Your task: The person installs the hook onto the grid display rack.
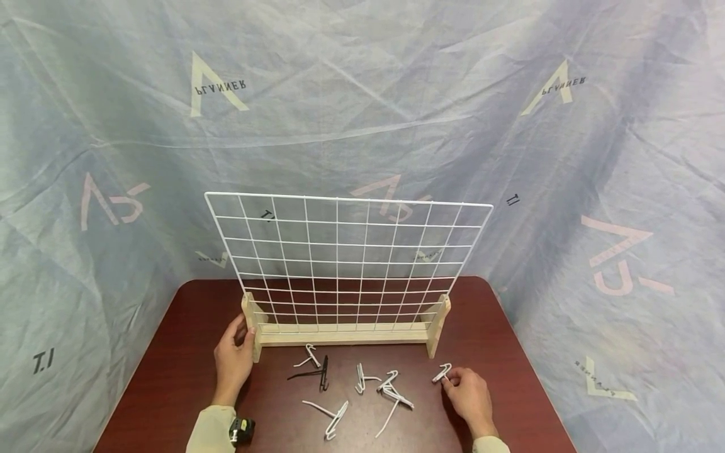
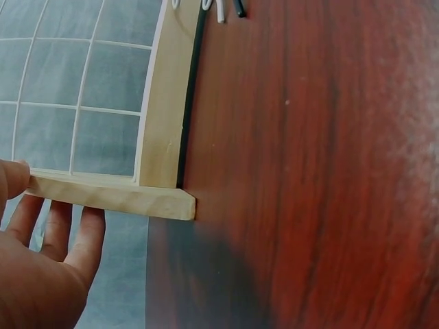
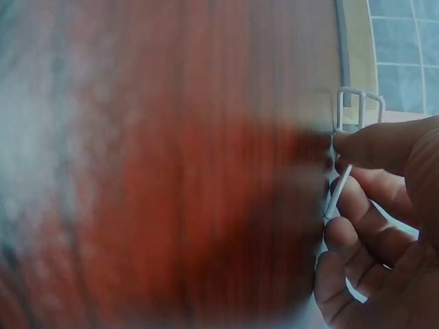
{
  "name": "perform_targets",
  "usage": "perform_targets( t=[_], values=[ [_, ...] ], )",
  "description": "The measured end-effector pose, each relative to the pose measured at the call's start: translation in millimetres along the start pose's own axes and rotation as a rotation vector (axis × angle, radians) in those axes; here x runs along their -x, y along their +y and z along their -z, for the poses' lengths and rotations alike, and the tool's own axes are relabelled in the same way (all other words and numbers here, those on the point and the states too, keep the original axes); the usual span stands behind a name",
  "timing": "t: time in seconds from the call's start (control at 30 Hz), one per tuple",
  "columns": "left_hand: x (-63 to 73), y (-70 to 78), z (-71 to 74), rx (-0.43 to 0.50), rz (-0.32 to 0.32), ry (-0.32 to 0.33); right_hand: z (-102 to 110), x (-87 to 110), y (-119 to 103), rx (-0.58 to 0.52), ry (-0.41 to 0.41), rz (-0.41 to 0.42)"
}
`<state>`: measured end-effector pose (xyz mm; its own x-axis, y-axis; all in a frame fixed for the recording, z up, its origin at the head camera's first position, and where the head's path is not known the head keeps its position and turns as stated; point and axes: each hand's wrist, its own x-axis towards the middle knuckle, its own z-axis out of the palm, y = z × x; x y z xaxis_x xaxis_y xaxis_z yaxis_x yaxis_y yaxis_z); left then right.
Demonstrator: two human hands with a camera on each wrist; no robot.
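A white wire grid panel (image 1: 337, 239) stands upright in a pale wooden stand (image 1: 342, 340) on the table. My left hand (image 1: 234, 357) grips the stand's left side piece (image 2: 113, 193), thumb on one side and fingers on the other. To the right of the stand, my right hand (image 1: 470, 397) pinches a white wire hook (image 1: 440, 374) low over the tabletop; its looped end (image 3: 361, 92) sticks out past the fingertips. Between the hands lie a black hook (image 1: 325, 372) and several white hooks, one (image 1: 338, 420) nearest the front and others overlapping (image 1: 391, 390) right of centre.
The dark red table (image 1: 170, 377) has rounded far corners. Grey printed cloth (image 1: 362, 113) hangs behind it and on both sides. A small black device (image 1: 242, 431) sits at my left sleeve.
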<state>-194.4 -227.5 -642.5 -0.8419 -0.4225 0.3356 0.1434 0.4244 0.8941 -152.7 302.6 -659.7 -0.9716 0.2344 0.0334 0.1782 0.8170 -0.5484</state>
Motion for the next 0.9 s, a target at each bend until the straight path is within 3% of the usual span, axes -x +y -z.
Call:
perform_targets(
  t=[0.33,0.7,0.9],
  values=[
    [1.1,0.9,-0.7,-0.002,-0.001,0.000,3.2,2.6,1.2,0.000,0.023,0.012],
    [1.3,0.1,-0.5,-0.010,-0.006,0.010,2.3,3.2,-2.1,-0.136,0.123,0.024],
    [1.6,0.4,0.1,-0.006,-0.006,0.002,-0.4,4.5,-6.3,-0.193,0.155,-0.010]
  ],
)
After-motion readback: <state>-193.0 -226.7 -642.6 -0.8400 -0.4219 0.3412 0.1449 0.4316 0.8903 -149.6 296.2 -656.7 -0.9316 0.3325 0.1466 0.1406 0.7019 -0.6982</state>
